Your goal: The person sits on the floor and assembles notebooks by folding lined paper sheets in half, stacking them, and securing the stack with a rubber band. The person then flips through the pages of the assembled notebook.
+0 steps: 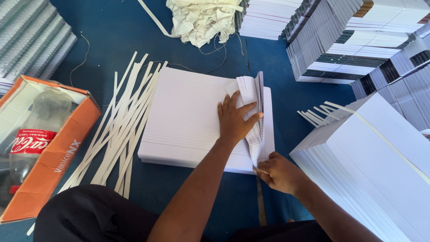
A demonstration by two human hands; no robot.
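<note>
A thick stack of white ruled paper sheets [188,116] lies on the blue floor cloth [112,31] in front of me. My left hand [235,120] presses flat on its right part, fingers spread, against a lifted bunch of sheet edges [251,89]. My right hand [280,172] grips the near corner of that lifted bunch at the stack's front right edge. A thin dark strip [260,204] runs toward me under that hand; what it is I cannot tell.
Several long white paper strips [121,130] lie left of the stack. An orange cardboard box [58,157] with a plastic bottle [36,134] stands at far left. Tied paper bundles [376,166] sit right, bound notebook stacks [349,49] behind, crumpled cloth [201,18] at top.
</note>
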